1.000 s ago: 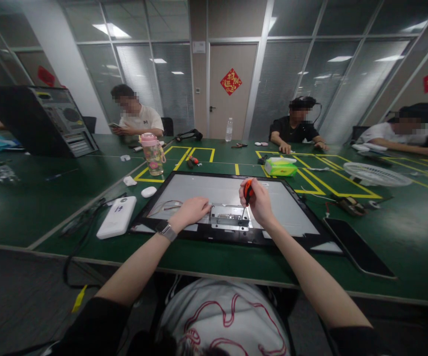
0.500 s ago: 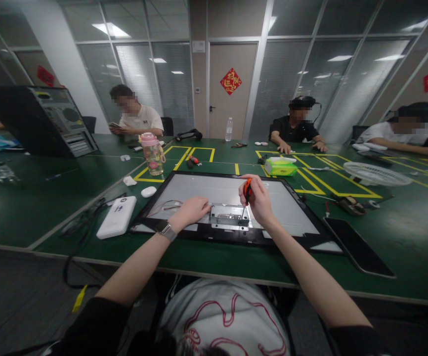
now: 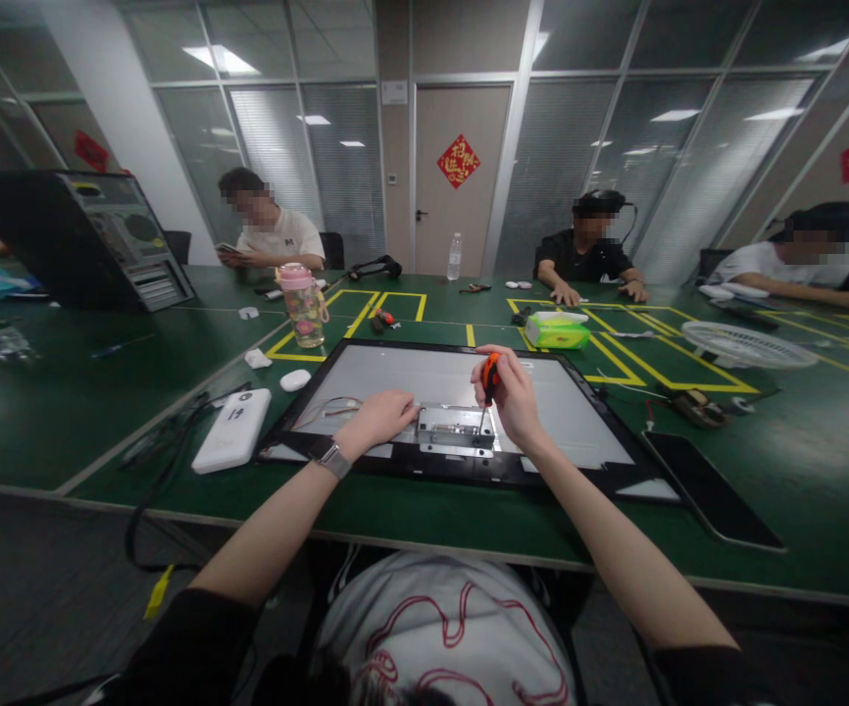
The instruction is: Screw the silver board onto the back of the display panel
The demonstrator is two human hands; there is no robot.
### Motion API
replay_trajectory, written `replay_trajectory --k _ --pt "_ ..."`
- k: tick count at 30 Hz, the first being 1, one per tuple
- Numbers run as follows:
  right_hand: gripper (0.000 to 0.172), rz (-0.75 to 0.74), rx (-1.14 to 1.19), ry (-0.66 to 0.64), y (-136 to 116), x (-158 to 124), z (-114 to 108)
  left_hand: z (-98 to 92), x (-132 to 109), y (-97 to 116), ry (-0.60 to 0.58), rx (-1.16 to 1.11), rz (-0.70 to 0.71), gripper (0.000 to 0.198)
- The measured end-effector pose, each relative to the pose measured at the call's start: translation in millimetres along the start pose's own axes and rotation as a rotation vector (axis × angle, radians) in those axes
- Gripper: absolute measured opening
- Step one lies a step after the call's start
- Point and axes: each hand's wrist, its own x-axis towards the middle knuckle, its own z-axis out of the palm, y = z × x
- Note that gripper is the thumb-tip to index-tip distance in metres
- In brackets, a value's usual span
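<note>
Nearest, the front strip of the green worktop (image 3: 469,534) is seen. A dark-screened phone (image 3: 715,490) is laid at the right and a thick white block (image 3: 225,436) at the left. Between them, a flat panel (image 3: 578,417) with a black frame and a pale face is laid on the worktop. On its near part, around the middle, a metal bracket (image 3: 454,422) is placed. The bracket's left end is met by the fingertips of the left hand (image 3: 384,417); whether anything is pinched in that grip cannot be told. In the right hand (image 3: 514,397) an orange-and-black screwdriver (image 3: 493,371) is held, its handle wrapped by a closed grip and its shaft directed down to the bracket's right end. Whether a screw is engaged by the tip cannot be made out.

Beyond the panel, a pink-lidded bottle (image 3: 299,309) is stood at the left, and a green tissue pack (image 3: 557,333) is set to the right of the middle. Farther back, a clear bottle (image 3: 455,257) is placed upright. Past the far edge, seated people (image 3: 277,233) are seen, then a closed door (image 3: 494,196).
</note>
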Motion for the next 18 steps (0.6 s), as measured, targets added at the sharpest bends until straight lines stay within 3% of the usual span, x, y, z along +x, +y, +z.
replay_trajectory --k 12,18 --pt "0.023 -0.024 -0.065 0.009 0.6 -0.3 -0.4 -0.8 -0.2 0.4 0.000 -0.014 -0.004 0.034" --pt "0.023 -0.073 -0.149 0.127 0.9 0.6 -0.5 0.9 0.5 -0.8 -0.003 -0.008 -0.010 0.034"
